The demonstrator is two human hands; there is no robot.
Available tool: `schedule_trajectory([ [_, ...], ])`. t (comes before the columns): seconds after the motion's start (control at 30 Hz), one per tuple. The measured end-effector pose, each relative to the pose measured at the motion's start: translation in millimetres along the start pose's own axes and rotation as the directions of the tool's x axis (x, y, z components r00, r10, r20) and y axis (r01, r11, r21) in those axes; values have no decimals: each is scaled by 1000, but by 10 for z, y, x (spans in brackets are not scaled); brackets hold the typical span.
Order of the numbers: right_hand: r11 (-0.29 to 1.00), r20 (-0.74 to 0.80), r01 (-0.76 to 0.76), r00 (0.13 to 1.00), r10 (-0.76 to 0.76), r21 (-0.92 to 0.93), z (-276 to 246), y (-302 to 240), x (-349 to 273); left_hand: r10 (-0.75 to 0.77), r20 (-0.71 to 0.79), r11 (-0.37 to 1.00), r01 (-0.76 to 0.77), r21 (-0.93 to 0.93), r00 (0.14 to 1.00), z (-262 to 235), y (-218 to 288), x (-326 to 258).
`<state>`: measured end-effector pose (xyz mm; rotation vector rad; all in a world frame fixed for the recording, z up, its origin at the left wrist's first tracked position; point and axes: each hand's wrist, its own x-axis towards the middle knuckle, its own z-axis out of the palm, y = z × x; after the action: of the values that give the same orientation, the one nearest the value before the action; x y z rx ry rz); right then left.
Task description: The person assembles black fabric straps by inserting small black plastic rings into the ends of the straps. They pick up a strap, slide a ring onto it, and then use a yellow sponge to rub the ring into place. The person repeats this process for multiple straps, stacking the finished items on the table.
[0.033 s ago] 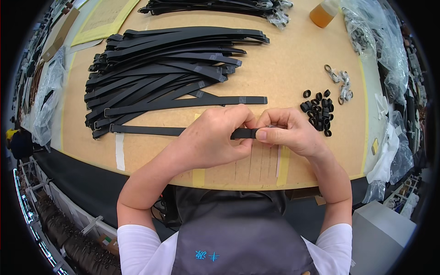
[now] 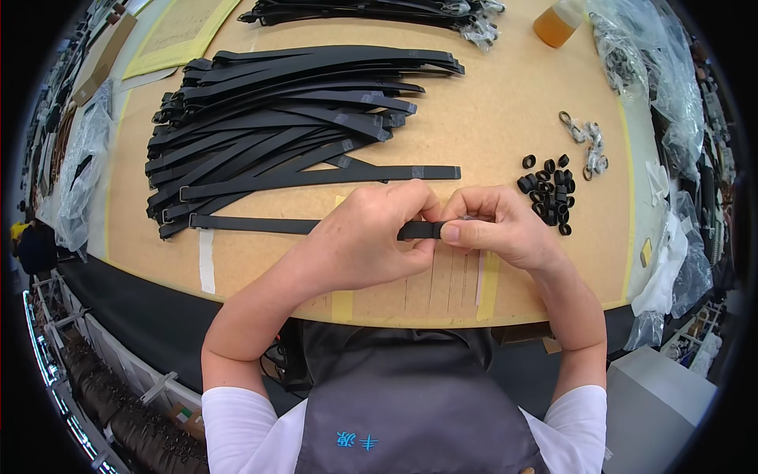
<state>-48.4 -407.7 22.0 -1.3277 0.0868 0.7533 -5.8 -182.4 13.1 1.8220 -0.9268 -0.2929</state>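
A black strap (image 2: 257,226) lies straight across the near part of the table, a small metal buckle at its left end. My left hand (image 2: 371,233) is closed around it near the right end. Thumb and fingers of my right hand (image 2: 501,229) pinch the tip of that end, where a narrow black band crosses the strap. Something shiny, too small to make out, shows behind the right fingers. Just beyond my hands is a heap of similar black straps (image 2: 276,130). Several small black loops (image 2: 550,189) lie to the right of my right hand.
A few metal clasps (image 2: 588,142), partly in clear wrap, lie beyond the loops. At the far right stands a bottle of amber liquid (image 2: 555,25). Another strap bundle (image 2: 363,12) lies at the back. Plastic bags (image 2: 659,71) line the right edge; a yellow-edged sheet (image 2: 178,31) sits back left.
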Motion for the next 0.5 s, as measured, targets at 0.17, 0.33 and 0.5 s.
schedule_trajectory([
  [0.17,1000,9,3,1000,-3,-12,-8,9,5,0,10,1000,0,14,1000,-12,10,8],
  [0.33,1000,17,4,1000,-4,-7,-17,11,-1,-8,20,1000,8,19,1000,-2,1,8],
  [0.5,1000,20,-9,1000,9,-20,-5,-20,-13,0,26,1000,0,11,1000,2,-1,8],
])
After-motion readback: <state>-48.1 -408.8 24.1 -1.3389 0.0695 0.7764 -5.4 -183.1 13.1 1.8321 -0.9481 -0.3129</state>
